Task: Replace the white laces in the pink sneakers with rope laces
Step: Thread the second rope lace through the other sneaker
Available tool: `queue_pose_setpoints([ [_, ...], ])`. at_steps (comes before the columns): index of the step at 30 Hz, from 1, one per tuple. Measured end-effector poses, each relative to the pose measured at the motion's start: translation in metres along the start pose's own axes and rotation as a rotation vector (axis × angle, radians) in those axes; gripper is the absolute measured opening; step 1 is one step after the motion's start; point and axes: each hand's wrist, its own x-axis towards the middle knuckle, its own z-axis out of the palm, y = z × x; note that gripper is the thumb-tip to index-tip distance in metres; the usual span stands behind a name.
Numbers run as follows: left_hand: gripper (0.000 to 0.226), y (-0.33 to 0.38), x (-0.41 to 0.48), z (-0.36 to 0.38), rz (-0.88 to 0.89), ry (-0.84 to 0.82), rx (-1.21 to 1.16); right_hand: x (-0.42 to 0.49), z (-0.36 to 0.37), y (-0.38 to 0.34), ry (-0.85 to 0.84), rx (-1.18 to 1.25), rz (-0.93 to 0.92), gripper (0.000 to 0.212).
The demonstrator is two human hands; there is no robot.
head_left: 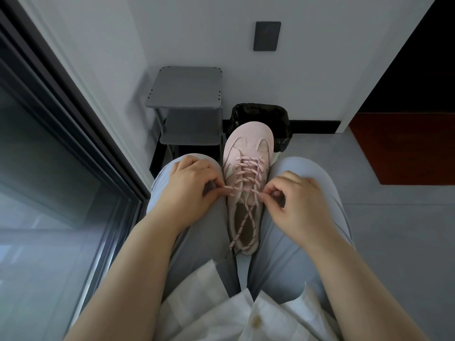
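A pink sneaker [248,143] stands wedged between my knees, toe pointing away from me. A pink rope lace with dark flecks [247,168] crosses its eyelets in several rows. Its two loose ends cross over the shoe's opening and trail toward the heel. My left hand [189,188] pinches the lace at the shoe's left top eyelet. My right hand [295,200] pinches the lace at the right top eyelet. Both hands rest on my thighs. No white lace is in view.
A grey stepped stool [184,94] stands against the wall ahead. A bin with a black liner [261,114] sits behind the sneaker's toe. A dark-framed glass door [61,143] runs along my left. Grey floor [381,217] lies to my right.
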Motion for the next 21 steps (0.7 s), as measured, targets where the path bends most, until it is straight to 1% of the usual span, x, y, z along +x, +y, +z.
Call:
queue_pose_setpoints([
  [2,0.038,0.000,-0.001,-0.001,0.005,0.010,0.020,0.000,-0.001,-0.001,0.003,0.005,0.000,0.017],
  [3,0.033,0.001,-0.002,-0.001,-0.006,0.012,0.023,0.000,-0.002,-0.002,0.009,0.017,-0.001,0.017],
  [4,0.027,0.003,-0.003,-0.002,-0.028,0.009,0.009,0.000,-0.003,-0.003,0.010,0.038,-0.004,0.017],
  [5,0.027,0.005,-0.003,-0.003,-0.040,0.013,-0.011,-0.001,-0.004,-0.004,-0.003,0.064,-0.016,0.018],
  [7,0.028,0.010,-0.001,-0.001,0.032,0.019,-0.035,-0.003,-0.005,-0.006,-0.070,0.063,-0.074,0.025],
  [9,0.018,0.015,-0.001,0.005,0.140,-0.026,-0.018,-0.006,-0.004,-0.008,-0.109,-0.049,-0.148,0.030],
  [11,0.011,0.017,0.000,0.014,0.168,-0.067,0.054,-0.007,-0.002,-0.011,-0.092,-0.156,-0.168,0.028],
  [16,0.017,0.020,0.001,0.017,0.153,-0.083,0.204,-0.011,0.004,-0.014,-0.026,-0.279,-0.142,0.025],
  [18,0.018,0.022,0.001,0.016,0.148,-0.073,0.210,-0.011,0.005,-0.015,-0.004,-0.310,-0.143,0.024],
  [21,0.028,0.023,0.000,0.014,0.143,-0.042,0.200,-0.011,0.005,-0.016,0.016,-0.337,-0.162,0.022],
])
